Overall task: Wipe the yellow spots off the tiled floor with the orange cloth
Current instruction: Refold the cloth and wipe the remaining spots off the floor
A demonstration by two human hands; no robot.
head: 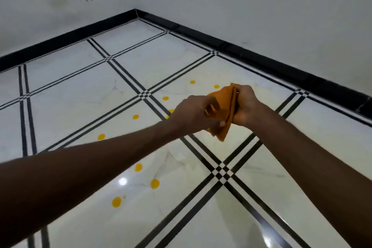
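A person's 2 hands, left (194,112) and right (244,104), both pinch a folded orange cloth (223,110) in the air above the floor (80,94). Yellow spots (154,183) run from 7 to 12 o'clock below it, unwiped. A loose fold could smear them.

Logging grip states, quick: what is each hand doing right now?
Left hand: closed, pinching the orange cloth.
Right hand: closed, gripping the same cloth, held above the floor.

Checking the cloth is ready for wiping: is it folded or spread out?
Folded: the orange cloth shows stacked layered edges, bunched between the left hand and right hand, held above the floor.
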